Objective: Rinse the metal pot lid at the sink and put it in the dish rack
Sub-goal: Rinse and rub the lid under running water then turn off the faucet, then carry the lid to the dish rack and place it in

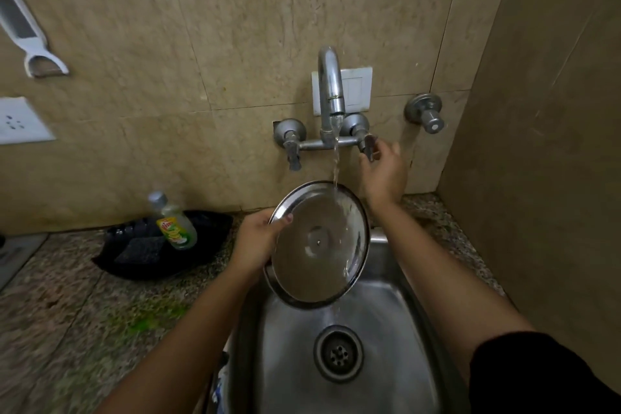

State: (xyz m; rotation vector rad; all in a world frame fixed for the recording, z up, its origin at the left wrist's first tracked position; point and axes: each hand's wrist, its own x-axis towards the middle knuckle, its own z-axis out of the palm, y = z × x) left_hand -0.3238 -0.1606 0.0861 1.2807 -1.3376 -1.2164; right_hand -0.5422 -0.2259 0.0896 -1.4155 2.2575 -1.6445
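A round metal pot lid (319,245) is held tilted over the steel sink (386,329), its underside facing me. My left hand (257,240) grips its left rim, thumb on the inner face. Water runs from the chrome tap (331,87) onto the lid's upper right part and drips off its lower edge into the basin. My right hand (383,171) is up at the wall, fingers closed around the right tap handle (368,146). No dish rack is in view.
A dish-soap bottle (174,223) leans on a black tray (141,265) holding a scrub pad on the granite counter (67,312) left of the sink. A left tap handle (292,151) and a separate valve (426,114) stick out of the tiled wall. A side wall stands close on the right.
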